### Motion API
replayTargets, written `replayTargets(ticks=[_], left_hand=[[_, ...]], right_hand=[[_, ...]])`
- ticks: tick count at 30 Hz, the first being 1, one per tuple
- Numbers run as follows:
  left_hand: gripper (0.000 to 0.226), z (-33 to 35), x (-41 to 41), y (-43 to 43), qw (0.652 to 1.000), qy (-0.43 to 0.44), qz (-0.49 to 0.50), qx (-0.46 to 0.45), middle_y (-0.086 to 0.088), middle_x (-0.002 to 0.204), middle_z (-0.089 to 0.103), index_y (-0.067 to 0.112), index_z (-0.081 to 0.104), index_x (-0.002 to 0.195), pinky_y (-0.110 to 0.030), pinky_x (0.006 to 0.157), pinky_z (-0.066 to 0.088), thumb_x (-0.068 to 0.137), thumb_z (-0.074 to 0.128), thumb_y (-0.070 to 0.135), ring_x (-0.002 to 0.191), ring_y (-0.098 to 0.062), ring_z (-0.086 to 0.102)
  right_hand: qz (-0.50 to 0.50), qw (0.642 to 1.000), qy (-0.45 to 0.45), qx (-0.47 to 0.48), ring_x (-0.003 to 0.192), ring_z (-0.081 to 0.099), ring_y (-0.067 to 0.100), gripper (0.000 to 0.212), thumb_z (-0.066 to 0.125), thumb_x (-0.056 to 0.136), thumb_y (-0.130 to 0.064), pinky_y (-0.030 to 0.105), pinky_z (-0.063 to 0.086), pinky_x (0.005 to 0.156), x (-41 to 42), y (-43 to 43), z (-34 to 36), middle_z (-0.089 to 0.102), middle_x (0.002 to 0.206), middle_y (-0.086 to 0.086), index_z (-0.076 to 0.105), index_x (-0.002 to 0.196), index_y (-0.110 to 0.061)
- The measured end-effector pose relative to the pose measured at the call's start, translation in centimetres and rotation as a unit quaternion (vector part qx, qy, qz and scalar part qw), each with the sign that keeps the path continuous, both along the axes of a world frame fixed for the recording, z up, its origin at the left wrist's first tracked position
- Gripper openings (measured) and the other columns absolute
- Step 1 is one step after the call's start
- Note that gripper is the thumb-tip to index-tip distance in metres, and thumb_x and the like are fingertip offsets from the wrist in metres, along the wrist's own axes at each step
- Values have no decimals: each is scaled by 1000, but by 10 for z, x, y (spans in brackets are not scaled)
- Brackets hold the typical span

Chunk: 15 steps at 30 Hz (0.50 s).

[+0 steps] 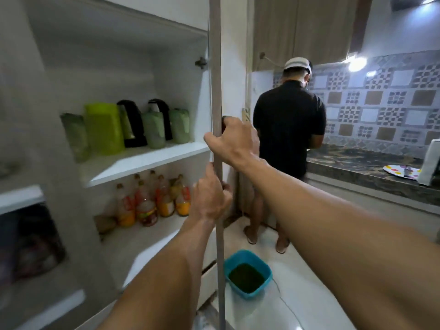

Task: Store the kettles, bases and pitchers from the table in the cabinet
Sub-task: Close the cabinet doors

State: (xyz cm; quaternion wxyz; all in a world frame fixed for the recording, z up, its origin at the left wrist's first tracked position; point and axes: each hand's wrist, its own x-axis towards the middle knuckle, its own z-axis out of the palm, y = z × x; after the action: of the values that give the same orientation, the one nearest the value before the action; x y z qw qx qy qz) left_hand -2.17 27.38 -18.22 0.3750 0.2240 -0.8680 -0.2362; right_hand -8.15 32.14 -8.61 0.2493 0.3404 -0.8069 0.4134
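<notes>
The white cabinet stands on the left with its door [215,79] swung out edge-on toward me. On the middle shelf [142,160] stand a lime green pitcher [103,128], three pale green pitchers [154,129] and two black and steel kettles [129,122] on black bases. My right hand [234,140] grips the door's edge at shelf height. My left hand [210,195] grips the same edge lower down. Both hands are wrapped around the door.
Several oil and sauce bottles [152,201] fill the shelf below. A teal tub [247,273] with dark liquid sits on the floor by the door. A person in a black shirt [289,129] stands at the dark stone counter [362,167], back turned.
</notes>
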Motion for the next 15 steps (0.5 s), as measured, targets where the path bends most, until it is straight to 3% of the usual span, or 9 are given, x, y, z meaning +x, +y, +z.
replayTargets(ticks=[3, 7, 9, 13, 15], left_hand=[[30, 0, 32, -40, 996, 19, 83, 40, -20, 110, 68, 5, 48, 121, -41, 82, 47, 94, 55, 14, 104, -40, 65], [27, 2, 49, -94, 974, 33, 181, 131, -19, 114, 65, 7, 49, 120, -44, 86, 49, 97, 53, 20, 108, -40, 62], [27, 5, 48, -115, 963, 39, 216, 155, -19, 115, 64, 9, 49, 121, -45, 88, 53, 96, 54, 19, 107, -38, 62], [26, 8, 41, -152, 940, 76, 264, 205, -18, 113, 64, 10, 50, 119, -44, 86, 53, 94, 58, 14, 107, -38, 62], [28, 9, 40, -173, 930, 86, 291, 207, -18, 117, 63, 8, 52, 119, -42, 84, 49, 93, 62, 14, 111, -37, 59]], right_hand=[[57, 998, 2, 13, 74, 62, 28, 21, 62, 78, -40, 36, 53, 69, 32, -57, -3, 64, 74, 3, 55, 77, -20], [137, 989, 20, 54, 82, 63, 28, 45, 62, 85, -52, 40, 54, 73, 52, -119, -7, 67, 91, 5, 59, 109, -14], [168, 982, 47, 72, 79, 59, 23, 50, 63, 88, -55, 35, 49, 69, 51, -142, -6, 64, 91, 3, 56, 114, -13], [244, 960, 99, 101, 76, 58, 23, 43, 63, 88, -55, 36, 49, 67, 38, -185, -2, 60, 82, 3, 54, 100, -14], [267, 943, 152, 127, 89, 57, 30, 37, 64, 89, -52, 43, 49, 76, 32, -206, 3, 64, 90, 10, 49, 89, -17]])
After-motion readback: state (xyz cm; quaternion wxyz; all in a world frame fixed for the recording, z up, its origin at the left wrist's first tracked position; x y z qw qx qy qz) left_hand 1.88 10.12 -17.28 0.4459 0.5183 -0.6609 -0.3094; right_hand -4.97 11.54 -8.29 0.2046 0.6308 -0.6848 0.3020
